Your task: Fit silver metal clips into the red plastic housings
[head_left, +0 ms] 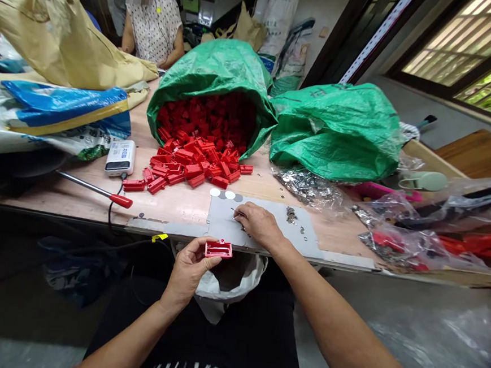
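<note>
1. The right hand [259, 225] is nearly closed and pinches a thin metal pin [237, 212] over a grey plate [301, 234].
2. The left hand [188, 271] is half closed and holds a small red plastic case [219, 249], at seven o'clock from the plate.

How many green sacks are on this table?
2: one green sack lies open, spilling red plastic parts; a second green sack sits slumped to its right. Others may be hidden.

I can't read anything here: the printing on the white-and-blue sack [59, 121] and the small label [120, 154] on the white battery pack [119, 165] are too blurred and tiny for me.
</note>
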The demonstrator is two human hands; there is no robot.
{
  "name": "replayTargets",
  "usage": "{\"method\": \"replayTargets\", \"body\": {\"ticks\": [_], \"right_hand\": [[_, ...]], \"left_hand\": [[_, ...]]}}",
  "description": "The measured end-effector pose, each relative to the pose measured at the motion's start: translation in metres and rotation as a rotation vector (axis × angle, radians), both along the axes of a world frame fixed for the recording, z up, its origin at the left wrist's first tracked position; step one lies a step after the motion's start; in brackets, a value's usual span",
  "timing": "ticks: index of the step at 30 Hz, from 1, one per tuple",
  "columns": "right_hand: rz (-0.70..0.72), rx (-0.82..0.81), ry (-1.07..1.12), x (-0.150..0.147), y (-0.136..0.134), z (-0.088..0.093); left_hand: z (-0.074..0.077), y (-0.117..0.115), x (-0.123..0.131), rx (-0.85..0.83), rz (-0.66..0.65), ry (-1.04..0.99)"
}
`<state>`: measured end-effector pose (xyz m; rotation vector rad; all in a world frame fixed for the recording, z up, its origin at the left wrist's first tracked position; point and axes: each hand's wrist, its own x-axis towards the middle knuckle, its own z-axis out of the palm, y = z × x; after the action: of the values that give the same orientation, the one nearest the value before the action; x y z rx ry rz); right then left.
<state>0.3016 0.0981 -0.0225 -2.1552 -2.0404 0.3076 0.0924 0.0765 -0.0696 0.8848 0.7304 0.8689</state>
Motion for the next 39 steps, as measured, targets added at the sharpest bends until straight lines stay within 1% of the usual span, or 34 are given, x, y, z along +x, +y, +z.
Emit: {"method": "replayTargets", "body": {"ticks": [3, 8, 11, 13, 16, 19, 21, 23, 25, 28, 32, 35, 39], "right_hand": [[0.032, -0.028, -0.033, 0.000, 0.008, 0.001], [0.065, -0.072, -0.013, 0.003, 0.014, 0.003], [0.032, -0.013, 0.070, 0.003, 0.010, 0.003], [0.013, 0.041, 0.167, 0.001, 0.004, 0.003], [-0.015, 0.075, 0.350, -0.006, -0.010, 0.005], [-0.102, 0.051, 0.683, -0.019, -0.025, 0.007], [-0.154, 0.013, 0.925, -0.028, -0.034, 0.007], [-0.181, 0.003, 1.053, -0.034, -0.041, 0.005], [-0.193, 0.041, 1.051, -0.038, -0.046, 0.003], [-0.183, 0.096, 0.967, -0.037, -0.051, -0.001], [-0.165, 0.124, 0.859, -0.036, -0.056, -0.003], [-0.207, 0.141, 0.805, -0.041, -0.059, -0.003], [-0.260, 0.158, 0.815, -0.048, -0.060, -0.006]], "left_hand": [[-0.002, 0.000, 0.000, 0.001, -0.001, -0.007], [0.000, -0.001, 0.001, 0.024, -0.001, 0.013], [0.002, -0.001, 0.000, 0.108, 0.005, 0.084], [0.004, -0.001, -0.001, 0.219, 0.020, 0.162], [0.005, 0.000, 0.000, 0.454, 0.087, 0.296], [0.007, 0.001, 0.003, 0.669, 0.159, 0.372], [0.007, 0.001, 0.006, 0.770, 0.179, 0.396], [0.008, 0.000, 0.009, 0.837, 0.189, 0.417], [0.010, 0.000, 0.011, 0.876, 0.202, 0.431], [0.012, 0.000, 0.012, 0.932, 0.225, 0.450], [0.015, 0.000, 0.011, 1.064, 0.254, 0.478], [0.016, -0.001, 0.012, 1.129, 0.264, 0.476], [0.015, -0.003, 0.011, 1.148, 0.231, 0.477]]}}
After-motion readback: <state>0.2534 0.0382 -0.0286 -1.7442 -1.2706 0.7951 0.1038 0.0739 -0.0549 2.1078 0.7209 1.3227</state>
